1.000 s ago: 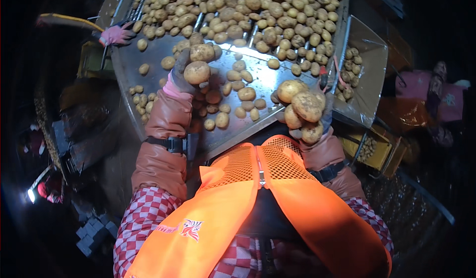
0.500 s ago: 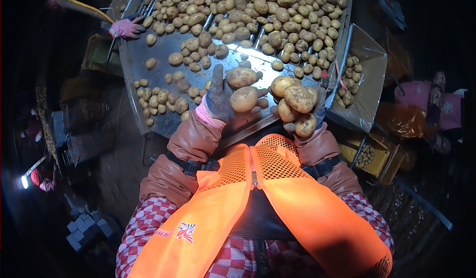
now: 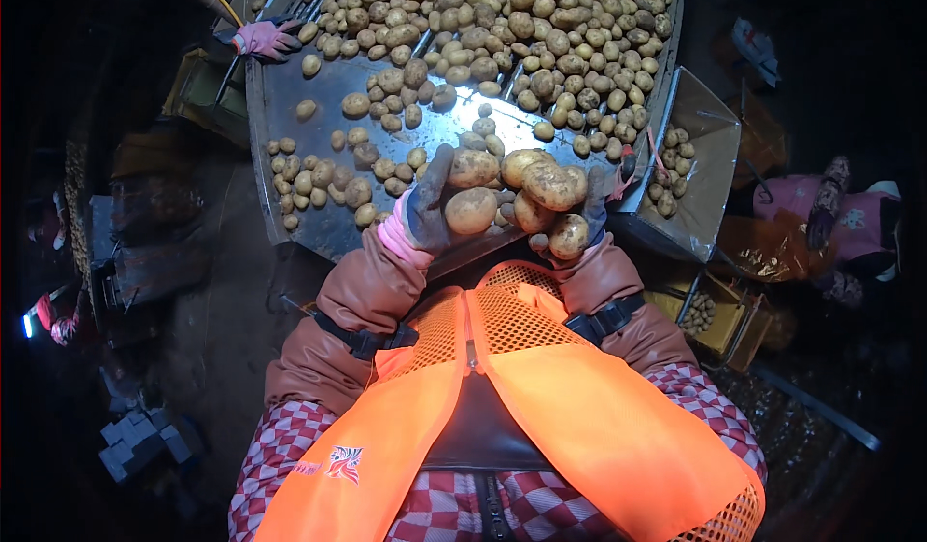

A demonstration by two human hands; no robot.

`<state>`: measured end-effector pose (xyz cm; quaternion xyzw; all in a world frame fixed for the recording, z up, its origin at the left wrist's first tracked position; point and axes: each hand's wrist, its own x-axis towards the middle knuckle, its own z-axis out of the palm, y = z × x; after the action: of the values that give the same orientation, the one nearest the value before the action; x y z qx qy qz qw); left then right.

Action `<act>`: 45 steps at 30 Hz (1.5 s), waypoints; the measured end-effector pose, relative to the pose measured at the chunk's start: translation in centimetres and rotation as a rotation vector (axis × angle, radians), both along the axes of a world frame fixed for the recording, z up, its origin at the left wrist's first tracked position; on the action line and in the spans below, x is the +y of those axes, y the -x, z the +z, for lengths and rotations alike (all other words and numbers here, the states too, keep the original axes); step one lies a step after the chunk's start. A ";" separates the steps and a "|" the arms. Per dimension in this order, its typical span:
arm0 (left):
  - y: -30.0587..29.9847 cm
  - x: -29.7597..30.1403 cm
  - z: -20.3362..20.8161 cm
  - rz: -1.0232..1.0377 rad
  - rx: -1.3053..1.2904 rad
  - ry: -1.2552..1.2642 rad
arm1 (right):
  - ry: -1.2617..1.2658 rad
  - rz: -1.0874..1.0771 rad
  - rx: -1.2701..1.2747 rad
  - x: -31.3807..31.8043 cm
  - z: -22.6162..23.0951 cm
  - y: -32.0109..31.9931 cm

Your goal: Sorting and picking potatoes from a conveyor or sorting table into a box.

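My left hand (image 3: 428, 209), in a grey-and-pink work glove, cups two large yellowish potatoes (image 3: 471, 211) with its thumb up along their side. Against them, my right hand (image 3: 591, 209) cradles several big potatoes (image 3: 552, 186) with brown dirt on their skins. Most of the right fingers are hidden beneath this load. Both hands are over the near edge of a metal sorting table (image 3: 319, 122). Smaller potatoes (image 3: 319, 177) lie on the table to the left of my left hand, and a few more sit just beyond my hands.
A thick heap of potatoes (image 3: 570, 20) covers the table's far part, over metal rollers. A lined box (image 3: 710, 122) with potatoes adjoins the right edge. Another person's pink glove (image 3: 267, 40) rests at the far left edge. A yellow crate (image 3: 724, 325) stands lower right.
My hands have come closer together, so the two groups of potatoes now meet. The whole view has shifted slightly. Both hands keep their potatoes.
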<state>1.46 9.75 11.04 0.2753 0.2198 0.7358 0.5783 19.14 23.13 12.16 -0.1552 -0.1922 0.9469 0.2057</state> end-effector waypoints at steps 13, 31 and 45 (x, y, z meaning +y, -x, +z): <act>0.7 2.3 1.3 0.368 1.254 -0.248 | -0.230 0.206 -0.244 3.2 -0.7 -1.7; -17.8 30.3 3.1 -0.220 0.744 -0.061 | -0.141 -0.615 -0.090 20.4 -0.5 -21.5; -18.9 35.6 -4.9 -0.343 0.743 0.205 | 0.392 -0.559 0.093 24.3 -11.0 -25.3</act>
<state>20.33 45.35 6.19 0.4956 0.4362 0.4540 0.5983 44.46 47.47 1.17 -0.1949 0.0530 0.8789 0.4321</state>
